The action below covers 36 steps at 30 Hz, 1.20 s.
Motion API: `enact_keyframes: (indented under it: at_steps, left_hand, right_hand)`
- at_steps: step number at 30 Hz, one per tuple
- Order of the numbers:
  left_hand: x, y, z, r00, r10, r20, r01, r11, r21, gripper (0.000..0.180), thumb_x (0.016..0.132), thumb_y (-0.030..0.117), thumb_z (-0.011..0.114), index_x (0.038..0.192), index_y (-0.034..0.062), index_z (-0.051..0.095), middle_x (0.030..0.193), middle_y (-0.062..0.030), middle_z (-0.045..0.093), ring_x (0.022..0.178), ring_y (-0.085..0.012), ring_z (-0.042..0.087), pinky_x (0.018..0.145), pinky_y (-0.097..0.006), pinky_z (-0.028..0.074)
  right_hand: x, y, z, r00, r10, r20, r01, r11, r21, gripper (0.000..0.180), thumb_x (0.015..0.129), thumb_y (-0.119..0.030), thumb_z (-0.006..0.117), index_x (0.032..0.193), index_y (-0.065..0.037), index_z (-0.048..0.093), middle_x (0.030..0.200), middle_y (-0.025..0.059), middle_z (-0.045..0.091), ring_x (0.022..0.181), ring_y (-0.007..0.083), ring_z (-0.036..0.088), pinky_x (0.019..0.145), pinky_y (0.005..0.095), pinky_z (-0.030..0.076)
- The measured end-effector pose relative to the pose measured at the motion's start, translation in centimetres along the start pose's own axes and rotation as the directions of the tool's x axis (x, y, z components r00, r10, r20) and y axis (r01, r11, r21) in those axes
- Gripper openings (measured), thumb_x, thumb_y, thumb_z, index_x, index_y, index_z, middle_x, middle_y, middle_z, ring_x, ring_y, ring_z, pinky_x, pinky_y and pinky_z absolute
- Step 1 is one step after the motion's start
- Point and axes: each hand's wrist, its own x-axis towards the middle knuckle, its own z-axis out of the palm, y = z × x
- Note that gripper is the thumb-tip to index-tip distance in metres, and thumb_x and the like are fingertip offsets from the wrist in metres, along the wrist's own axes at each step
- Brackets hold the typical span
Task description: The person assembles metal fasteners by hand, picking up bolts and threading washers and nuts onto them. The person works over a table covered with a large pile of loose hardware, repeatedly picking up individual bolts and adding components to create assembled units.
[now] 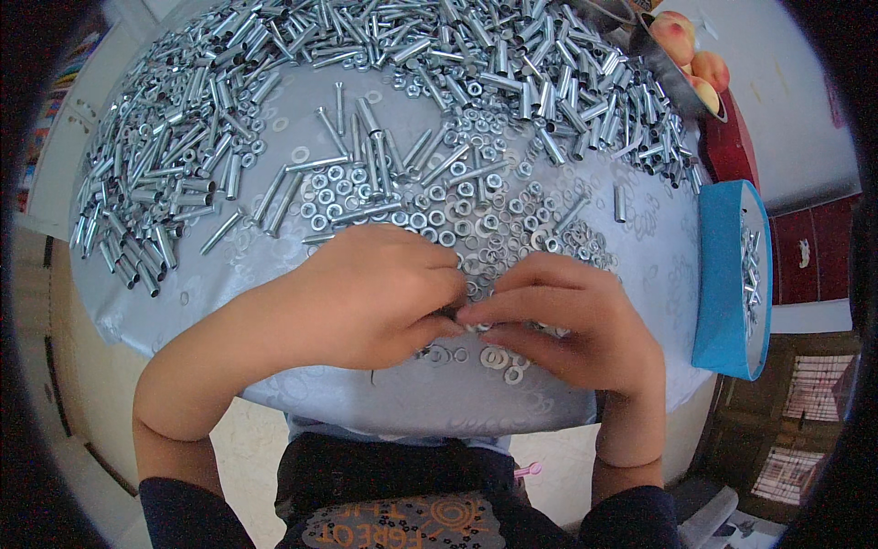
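The 2 forearms come in from the near edge, over the desk (pixel 320 398). The left one bends at the elbow and slants far and right; its left hand (pixel 380 297) is back up, wrist turned inward. The right one rises steeply, and its right hand (pixel 572 316) bends left until the fingertips of both hands meet.

Between those tips, just beyond the desk's near edge, sits a small metal piece (pixel 472 327), mostly hidden, so I cannot tell which way it points or how its long axis runs. The right thumb and forefinger pinch it; the left fingers curl inward against the same spot, their hold on it unclear.

Flat washers (pixel 494 357) lie near and under the right hand. Just beyond both hands spread hex nuts (pixel 338 197), and among them bolts (pixel 286 203), several pointing far, others crosswise. On the right stands a blue container (pixel 720 284) with metal parts in it. Farther off, metal sleeves (pixel 549 96) heap up, with peaches (pixel 672 41) at the far right.
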Motion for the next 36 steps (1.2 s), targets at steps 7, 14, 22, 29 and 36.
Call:
enact_keyframes:
  at_steps: [7, 14, 22, 29, 36]
  left_hand:
    - [0.6, -0.2, 0.0, 0.963, -0.047, -0.266, 0.029, 0.997, -0.071, 0.022, 0.08, 0.018, 0.064, 0.096, 0.0034, 0.061, 0.081, -0.0144, 0.059, 0.076, -0.0334, 0.059, 0.066, -0.041, 0.047]
    - [0.4, 0.1, 0.4, 0.903, -0.042, -0.429, 0.016, 0.998, -0.063, 0.023, 0.08, 0.014, 0.067, 0.101, 0.0037, 0.063, 0.083, -0.0126, 0.062, 0.071, -0.0303, 0.061, 0.062, -0.037, 0.048]
    - [0.0, -0.1, 0.2, 0.83, 0.261, -0.493, -0.119, 0.946, 0.301, 0.028, 0.074, 0.009, 0.07, 0.1, 0.0028, 0.063, 0.083, -0.0114, 0.064, 0.069, -0.0269, 0.062, 0.057, -0.035, 0.049]
    - [-0.1, 0.4, -0.8, 0.833, 0.388, -0.395, -0.187, 0.869, 0.458, 0.033, 0.068, 0.004, 0.069, 0.1, -0.0002, 0.064, 0.084, -0.0108, 0.064, 0.069, -0.0235, 0.063, 0.054, -0.031, 0.049]
    - [1.3, 1.8, -1.0, 0.768, 0.249, -0.59, -0.086, 0.953, 0.29, 0.03, 0.072, 0.0, 0.068, 0.102, 0.0013, 0.066, 0.097, -0.0144, 0.065, 0.079, -0.026, 0.065, 0.065, -0.032, 0.051]
  right_hand:
    - [-0.2, -1.5, -1.4, 0.962, 0.205, -0.178, -0.227, 0.967, -0.112, 0.017, 0.079, -0.017, 0.07, 0.091, -0.006, 0.063, 0.078, 0.0112, 0.059, 0.069, 0.0294, 0.06, 0.062, 0.037, 0.048]
    - [-0.2, -1.1, -0.4, 0.944, 0.173, -0.281, -0.246, 0.936, -0.251, 0.024, 0.079, -0.022, 0.07, 0.093, -0.006, 0.058, 0.08, 0.0131, 0.057, 0.072, 0.0329, 0.059, 0.062, 0.0409, 0.047]
    - [-0.1, -1.6, 0.5, 0.904, 0.301, -0.305, -0.317, 0.948, -0.004, 0.023, 0.084, -0.023, 0.066, 0.092, -0.004, 0.056, 0.077, 0.0145, 0.056, 0.071, 0.0322, 0.057, 0.064, 0.0397, 0.046]
    - [0.0, -0.8, 0.3, 0.85, 0.519, 0.091, -0.445, 0.613, 0.653, 0.033, 0.098, -0.033, 0.046, 0.081, -0.005, 0.049, 0.063, 0.0031, 0.043, 0.055, 0.0133, 0.042, 0.05, 0.0273, 0.037]
    - [-0.2, 0.9, -1.7, 0.844, 0.527, 0.106, -0.266, 0.239, 0.934, 0.039, 0.097, -0.043, 0.041, 0.075, -0.011, 0.043, 0.06, -0.0057, 0.031, 0.051, 0.0066, 0.03, 0.046, 0.0221, 0.025]
